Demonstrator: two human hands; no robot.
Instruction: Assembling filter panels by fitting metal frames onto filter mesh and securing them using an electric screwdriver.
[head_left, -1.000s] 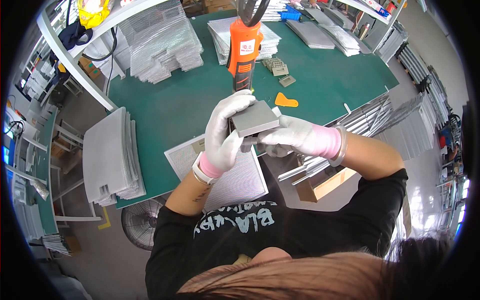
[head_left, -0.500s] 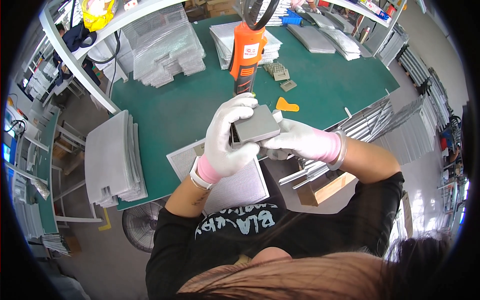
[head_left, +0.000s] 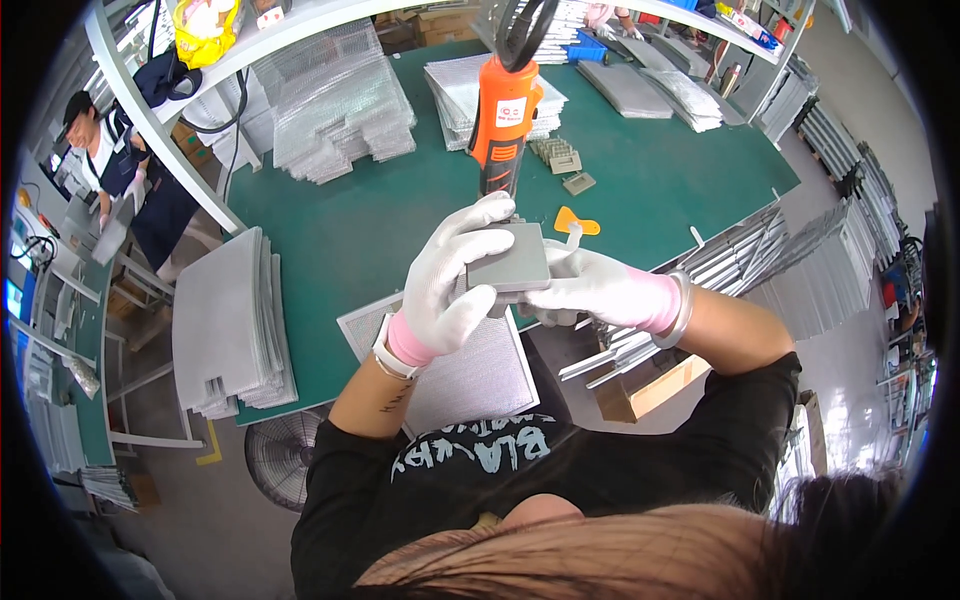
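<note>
Both my hands wear white gloves with pink cuffs and grip one small grey metal plate (head_left: 510, 262) above the green table (head_left: 370, 230). My left hand (head_left: 450, 280) curls over the plate's left edge and top. Under its right side, my right hand (head_left: 590, 290) supports it with the fingers beneath. An orange hanging power screwdriver (head_left: 503, 115) points down just above the plate, its tip close to the plate's far edge. Below my hands a silver mesh filter panel (head_left: 465, 375) lies flat at the table's front edge.
Stacks of mesh panels lie at the left (head_left: 230, 330), at the back left (head_left: 335, 100) and at the back (head_left: 470, 90). An orange scraper (head_left: 575, 222) and small metal parts (head_left: 562, 160) sit behind my hands. Metal rails (head_left: 760, 260) lie to the right. Another person (head_left: 110, 165) works far left.
The plate has tilted and shifted slightly in my hands, staying under the screwdriver tip. Both hands keep their grip.
</note>
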